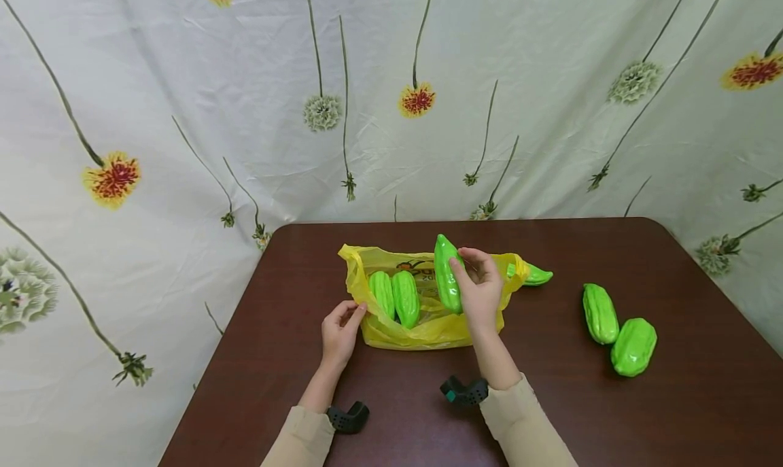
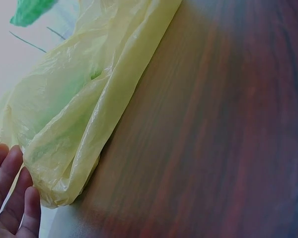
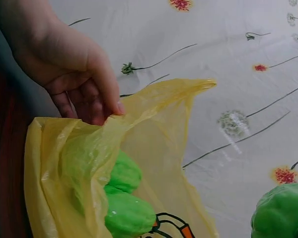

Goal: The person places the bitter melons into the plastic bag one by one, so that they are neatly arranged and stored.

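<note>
Above yellow plastic bag (image 1: 422,338) on desk (image 1: 245,385), right hand (image 1: 480,287), grip closed round green gourd (image 1: 447,280), tip up. Left hand (image 1: 340,331) pinches bag's left rim between thumb and fingers. Inside bag: bagged pair (image 1: 406,299) of gourds, side by side. Right of bag: two loose gourds (image 1: 601,314), close together; another gourd (image 1: 538,275) partly hidden by bag's right edge.

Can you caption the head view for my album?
Left hand pinching a yellow bag, right hand holding a green gourd at the bag's mouth.
</note>
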Motion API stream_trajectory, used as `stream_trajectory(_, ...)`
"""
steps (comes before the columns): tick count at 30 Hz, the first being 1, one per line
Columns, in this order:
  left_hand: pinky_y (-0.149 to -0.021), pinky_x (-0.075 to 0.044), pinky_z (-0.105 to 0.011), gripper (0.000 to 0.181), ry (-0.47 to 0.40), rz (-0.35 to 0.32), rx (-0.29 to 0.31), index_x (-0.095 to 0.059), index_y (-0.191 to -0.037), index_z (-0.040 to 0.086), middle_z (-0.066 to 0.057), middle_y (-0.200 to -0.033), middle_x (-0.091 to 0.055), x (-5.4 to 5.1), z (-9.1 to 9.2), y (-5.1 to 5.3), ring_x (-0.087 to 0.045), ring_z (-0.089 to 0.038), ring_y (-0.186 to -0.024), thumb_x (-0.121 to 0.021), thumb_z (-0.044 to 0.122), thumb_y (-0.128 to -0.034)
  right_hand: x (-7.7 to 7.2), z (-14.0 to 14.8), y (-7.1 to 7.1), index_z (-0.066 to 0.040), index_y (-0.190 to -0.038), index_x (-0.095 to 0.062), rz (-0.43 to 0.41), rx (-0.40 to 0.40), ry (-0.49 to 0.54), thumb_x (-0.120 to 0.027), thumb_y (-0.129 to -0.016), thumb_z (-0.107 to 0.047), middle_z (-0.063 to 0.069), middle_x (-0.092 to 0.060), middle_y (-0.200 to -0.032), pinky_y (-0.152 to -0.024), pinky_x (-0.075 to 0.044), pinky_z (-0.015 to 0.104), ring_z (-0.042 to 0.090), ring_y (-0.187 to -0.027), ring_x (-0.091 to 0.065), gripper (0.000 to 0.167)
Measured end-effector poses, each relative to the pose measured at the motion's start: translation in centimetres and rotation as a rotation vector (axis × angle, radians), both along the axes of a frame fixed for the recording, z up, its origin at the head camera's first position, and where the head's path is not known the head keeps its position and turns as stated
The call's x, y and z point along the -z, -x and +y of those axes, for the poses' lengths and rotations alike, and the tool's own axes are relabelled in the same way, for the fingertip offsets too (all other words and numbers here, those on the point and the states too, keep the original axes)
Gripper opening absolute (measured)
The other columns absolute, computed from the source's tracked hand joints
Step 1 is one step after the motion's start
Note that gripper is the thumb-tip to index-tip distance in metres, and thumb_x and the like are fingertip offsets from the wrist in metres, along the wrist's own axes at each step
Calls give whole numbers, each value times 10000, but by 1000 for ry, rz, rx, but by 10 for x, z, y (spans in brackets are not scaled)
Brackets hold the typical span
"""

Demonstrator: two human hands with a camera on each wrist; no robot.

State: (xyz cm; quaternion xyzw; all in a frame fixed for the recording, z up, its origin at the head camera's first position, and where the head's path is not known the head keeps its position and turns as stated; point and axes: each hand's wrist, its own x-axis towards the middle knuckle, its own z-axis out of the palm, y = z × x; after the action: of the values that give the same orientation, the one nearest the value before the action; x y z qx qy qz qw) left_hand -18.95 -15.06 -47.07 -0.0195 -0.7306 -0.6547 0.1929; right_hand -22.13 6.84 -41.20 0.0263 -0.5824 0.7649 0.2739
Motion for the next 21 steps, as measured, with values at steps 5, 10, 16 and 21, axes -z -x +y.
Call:
stream_trajectory(5,-663,-457,-177,174,-3,4,4,-646,-850,-113,-270,-811,-637,1,0,0,-596,-178,-710,-622,51,-899,15,-8,5,96,-1068,-595,-90,-34,12,-679,-845,-8,177,-600,-1062,-916,-436,270,162,-979,-575,260)
stream_trajectory(10,-660,-457,-177,176,-5,0,5,-645,-852,-116,-268,-808,-637,2,0,0,-594,-178,-708,-622,52,-899,27,-15,8,84,-1060,-591,-147,-54,12,-676,-842,3,174,-602,-1054,-881,-445,249,207,-978,-566,248)
stream_trajectory(16,-668,-462,-179,166,-6,0,8,-649,-853,-110,-276,-817,-637,1,0,0,-598,-171,-712,-619,46,-900,38,-23,12,59,-1063,-597,-205,-46,-38,-663,-860,-18,173,-601,-1080,-931,-422,325,240,-1028,-554,227)
stream_trajectory(21,-666,-463,-180,167,-10,2,18,-650,-862,-113,-292,-828,-633,1,-1,0,-606,-214,-722,-617,46,-902,42,-27,14,71,-1072,-591,-222,-57,-95,-636,-876,-1,208,-590,-1103,-974,-393,408,313,-1087,-536,214)
